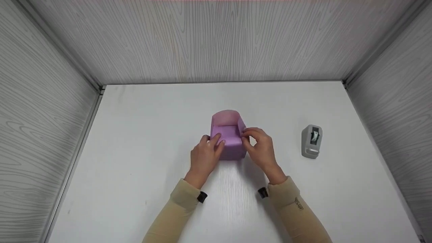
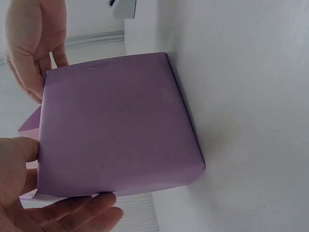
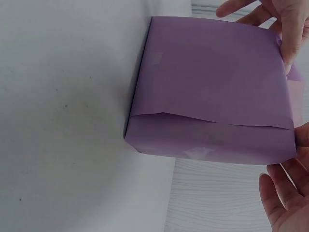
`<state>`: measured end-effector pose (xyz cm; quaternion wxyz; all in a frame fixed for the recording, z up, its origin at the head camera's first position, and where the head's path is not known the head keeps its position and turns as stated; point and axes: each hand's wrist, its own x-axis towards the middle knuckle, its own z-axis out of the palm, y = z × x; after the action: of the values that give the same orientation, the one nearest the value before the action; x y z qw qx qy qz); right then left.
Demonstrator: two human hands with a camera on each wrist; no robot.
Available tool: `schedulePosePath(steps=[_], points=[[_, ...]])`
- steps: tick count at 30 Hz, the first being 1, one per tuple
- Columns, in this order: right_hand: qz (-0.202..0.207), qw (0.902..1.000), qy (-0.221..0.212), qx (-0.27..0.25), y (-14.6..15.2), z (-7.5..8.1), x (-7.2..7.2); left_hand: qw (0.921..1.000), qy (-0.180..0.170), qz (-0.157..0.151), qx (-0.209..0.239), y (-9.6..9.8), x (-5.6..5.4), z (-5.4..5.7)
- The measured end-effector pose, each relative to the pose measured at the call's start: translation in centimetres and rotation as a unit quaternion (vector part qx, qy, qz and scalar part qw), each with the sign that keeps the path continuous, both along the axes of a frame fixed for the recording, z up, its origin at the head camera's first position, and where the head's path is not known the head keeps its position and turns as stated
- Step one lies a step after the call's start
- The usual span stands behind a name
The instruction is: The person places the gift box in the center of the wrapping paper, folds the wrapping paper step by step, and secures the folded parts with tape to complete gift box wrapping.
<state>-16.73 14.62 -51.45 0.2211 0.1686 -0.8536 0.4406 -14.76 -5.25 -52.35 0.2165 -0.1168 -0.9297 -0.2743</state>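
Note:
A purple paper box (image 1: 233, 150) shaped like a small armchair stands on the table, with a rounded pink back panel (image 1: 226, 118) and an upright side flap (image 1: 241, 125) on the right. My left hand (image 1: 204, 157) holds the box's left side, its thumb over the top edge and its other fingers along the side. On the right, my right hand (image 1: 261, 148) pinches the side flap between thumb and fingers. A loose-edged seam and a shiny clear tape patch (image 3: 199, 153) show on the purple box (image 3: 212, 72) in the right wrist view.
A grey tape dispenser (image 1: 311, 141) stands on the white table (image 1: 141, 141), to the right of the box. Pale wood-grain panels (image 1: 216, 40) enclose the table at the back and both sides.

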Motion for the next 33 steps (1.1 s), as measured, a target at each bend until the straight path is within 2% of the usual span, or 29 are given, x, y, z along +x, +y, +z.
schedulePosePath(steps=[6,12,18,22,27,33], points=[[0.031,0.9969,0.037,0.061,0.2,-0.3,-0.1,1.0,-0.004,-0.002,-0.001,0.0,0.0,0.1],[0.072,0.9858,0.069,0.135,0.3,-0.6,-0.2,1.0,-0.002,-0.009,-0.001,0.0,0.0,0.1],[0.086,0.9719,0.027,0.218,0.0,0.1,-0.5,0.9999,-0.008,-0.008,-0.004,0.0,0.0,0.1],[0.091,0.964,0.016,0.25,-0.3,0.5,-0.8,0.9999,-0.007,-0.007,-0.003,-0.1,-0.1,0.1],[0.101,0.9645,0.016,0.243,-0.3,0.5,-1.1,1.0,-0.006,-0.007,-0.001,0.0,-0.1,0.0],[0.124,0.9804,0.042,0.147,1.1,0.5,-1.0,1.0,-0.005,-0.006,-0.003,0.0,0.0,0.1]])
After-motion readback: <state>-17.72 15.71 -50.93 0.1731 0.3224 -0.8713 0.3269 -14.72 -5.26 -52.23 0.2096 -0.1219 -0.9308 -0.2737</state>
